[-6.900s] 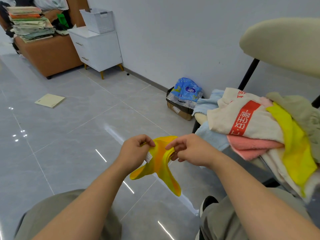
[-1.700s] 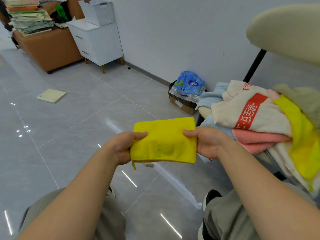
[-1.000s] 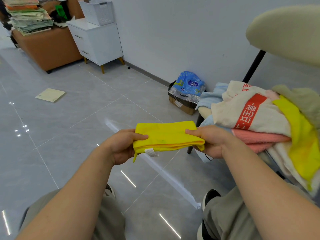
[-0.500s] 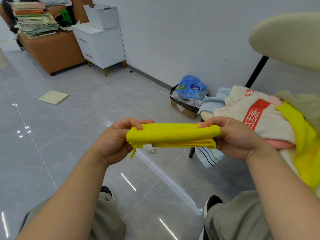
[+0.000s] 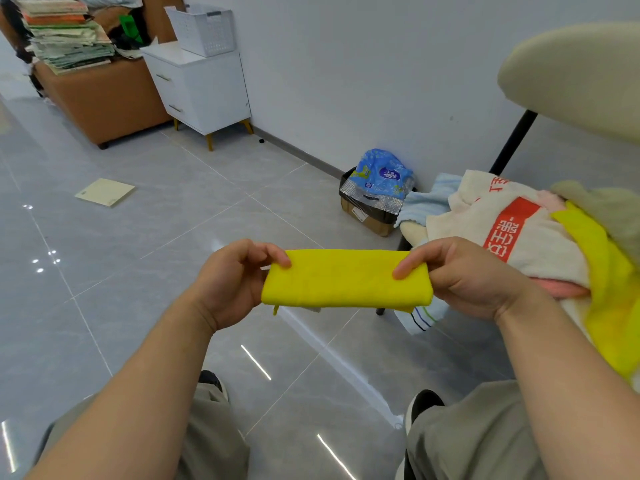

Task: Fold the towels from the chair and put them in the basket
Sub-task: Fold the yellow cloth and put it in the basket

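Unfolded towels point(image 5: 526, 237) heap on the chair point(image 5: 412, 233); the white basket point(image 5: 204, 29) tops a nightstand point(image 5: 204, 88).

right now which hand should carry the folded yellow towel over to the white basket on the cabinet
Probably the left hand. Both hands pinch the folded yellow towel, but the white basket sits far off to the left on the white cabinet. The right hand is beside the towel pile, handy for the next one.

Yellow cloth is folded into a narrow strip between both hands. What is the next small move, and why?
Probably fold it once more end to end, bringing the left hand across to the right hand. The yellow microfibre cloth is a long strip, pinched at both ends and held in the air, likely still too long to stack well. The white slatted basket sits far off on the white cabinet.
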